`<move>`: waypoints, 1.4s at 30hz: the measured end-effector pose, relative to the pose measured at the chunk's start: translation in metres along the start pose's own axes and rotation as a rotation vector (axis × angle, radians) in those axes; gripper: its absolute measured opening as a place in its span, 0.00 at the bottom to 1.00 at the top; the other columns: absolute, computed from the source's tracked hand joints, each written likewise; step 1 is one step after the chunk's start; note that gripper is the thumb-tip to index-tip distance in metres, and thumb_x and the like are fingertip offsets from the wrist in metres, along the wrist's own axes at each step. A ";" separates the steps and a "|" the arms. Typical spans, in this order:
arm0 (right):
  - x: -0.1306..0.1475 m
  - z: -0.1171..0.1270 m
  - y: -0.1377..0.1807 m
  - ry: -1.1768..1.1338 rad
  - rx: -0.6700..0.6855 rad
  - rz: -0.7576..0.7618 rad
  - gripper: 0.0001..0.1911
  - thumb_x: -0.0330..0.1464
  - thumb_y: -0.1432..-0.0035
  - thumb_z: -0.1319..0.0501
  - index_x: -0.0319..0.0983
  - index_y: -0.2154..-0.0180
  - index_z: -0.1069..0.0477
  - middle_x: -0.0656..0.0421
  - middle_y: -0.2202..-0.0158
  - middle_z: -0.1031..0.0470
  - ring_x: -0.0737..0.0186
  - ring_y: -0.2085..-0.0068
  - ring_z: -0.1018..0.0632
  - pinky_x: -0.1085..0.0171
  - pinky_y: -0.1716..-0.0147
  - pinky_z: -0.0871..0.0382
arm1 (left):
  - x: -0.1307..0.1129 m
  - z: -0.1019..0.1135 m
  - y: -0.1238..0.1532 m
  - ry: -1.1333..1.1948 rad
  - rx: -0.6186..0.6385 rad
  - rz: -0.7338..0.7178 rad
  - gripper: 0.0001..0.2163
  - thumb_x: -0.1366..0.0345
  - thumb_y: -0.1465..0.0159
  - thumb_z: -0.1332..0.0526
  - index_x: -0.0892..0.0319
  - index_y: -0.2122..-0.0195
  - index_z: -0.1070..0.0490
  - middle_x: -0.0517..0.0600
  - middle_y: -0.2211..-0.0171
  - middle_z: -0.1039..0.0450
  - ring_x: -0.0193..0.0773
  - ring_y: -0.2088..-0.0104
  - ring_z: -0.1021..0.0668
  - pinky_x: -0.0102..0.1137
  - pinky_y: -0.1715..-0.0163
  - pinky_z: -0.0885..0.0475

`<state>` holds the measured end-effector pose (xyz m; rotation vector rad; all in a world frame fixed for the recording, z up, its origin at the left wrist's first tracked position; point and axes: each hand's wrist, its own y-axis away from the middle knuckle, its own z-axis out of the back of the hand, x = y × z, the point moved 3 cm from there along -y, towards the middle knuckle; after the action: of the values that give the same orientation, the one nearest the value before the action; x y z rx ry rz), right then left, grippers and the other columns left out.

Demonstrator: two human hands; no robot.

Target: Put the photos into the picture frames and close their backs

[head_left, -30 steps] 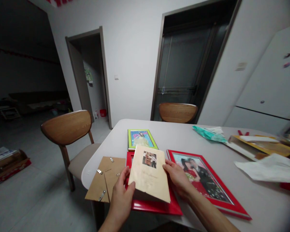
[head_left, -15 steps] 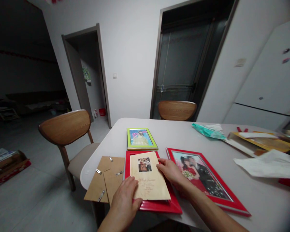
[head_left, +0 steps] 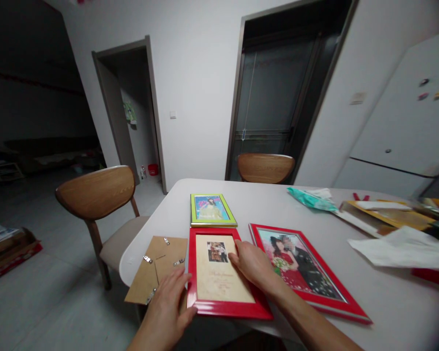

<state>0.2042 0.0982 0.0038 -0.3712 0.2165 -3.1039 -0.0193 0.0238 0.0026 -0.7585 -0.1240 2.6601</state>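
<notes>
**Cream sheet inside a red frame**

At lower centre, the glossy, rectangular red frame lies on the smooth, pale bench; the flat sheet, with a small printed picture and faint script, fills its opening. The left hand, thumb spread from the fingers, touches the rim's lower left. The right hand bends over the right rim, fingertips at the sheet; whether it grips cannot be told. Left: a fibrous brown board with bright metal clips, partly covered by the left hand. Just above: a lime-green frame. Right: a photo frame, red-rimmed, set obliquely.
</notes>
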 end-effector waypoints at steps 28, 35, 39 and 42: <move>0.068 0.037 0.072 -0.612 -0.031 0.441 0.25 0.26 0.61 0.45 0.39 0.55 0.37 0.54 0.55 0.37 0.57 0.53 0.37 0.55 0.52 0.43 | -0.003 0.014 0.006 -0.131 -0.394 -0.098 0.22 0.76 0.55 0.43 0.63 0.55 0.37 0.60 0.52 0.35 0.46 0.51 0.33 0.42 0.53 0.35; 0.006 0.023 0.074 -0.488 -0.053 0.315 0.20 0.28 0.58 0.46 0.39 0.58 0.34 0.52 0.56 0.35 0.56 0.53 0.35 0.53 0.53 0.42 | -0.037 -0.028 -0.027 0.011 -0.113 -0.108 0.20 0.68 0.51 0.38 0.64 0.56 0.35 0.62 0.50 0.38 0.48 0.49 0.35 0.43 0.52 0.37; 0.001 0.003 0.068 -0.424 -0.102 0.371 0.17 0.29 0.56 0.46 0.38 0.61 0.32 0.51 0.56 0.35 0.55 0.54 0.35 0.54 0.55 0.41 | -0.035 -0.030 -0.034 -0.052 0.027 -0.055 0.18 0.66 0.49 0.40 0.66 0.56 0.34 0.63 0.50 0.38 0.49 0.48 0.37 0.44 0.49 0.41; 0.004 -0.006 0.068 -0.363 -0.148 0.411 0.16 0.28 0.56 0.46 0.38 0.61 0.32 0.51 0.56 0.35 0.54 0.55 0.35 0.53 0.55 0.42 | -0.032 -0.027 -0.029 -0.062 0.080 -0.072 0.19 0.62 0.47 0.41 0.66 0.55 0.35 0.62 0.48 0.40 0.49 0.46 0.39 0.46 0.48 0.45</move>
<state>0.1987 0.0320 -0.0104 -0.7723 0.4508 -2.5700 0.0290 0.0380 0.0002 -0.6347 -0.0588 2.6043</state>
